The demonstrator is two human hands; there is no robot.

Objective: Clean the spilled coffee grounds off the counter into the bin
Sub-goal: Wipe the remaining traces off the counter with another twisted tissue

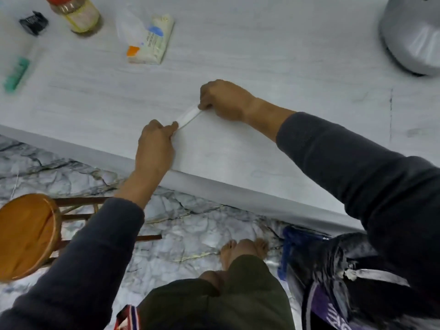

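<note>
Two hands work near the front edge of the pale counter (262, 67), and between them stretches a narrow white strip (189, 117), probably a folded tissue or paper, though blur keeps it uncertain. At far left a round wooden stool (26, 234) stands on the marbled floor (178, 225), and above it on the counter lie a green object (16, 75), a small black item (33, 22) and a red-capped jar (76, 14). Right of these rests a soft pack of tissues (152, 39). The left hand (156, 145) pinches the strip's near end between thumb and fingers; the right hand (222, 100), a little apart and farther back, pinches the other end with curled fingers. No coffee grounds can be made out on the surface. Farther right, on the floor below the counter edge, sits a bin lined with a dark bag (338, 263). At the upper right corner stands a grey rounded appliance (412, 36).
</note>
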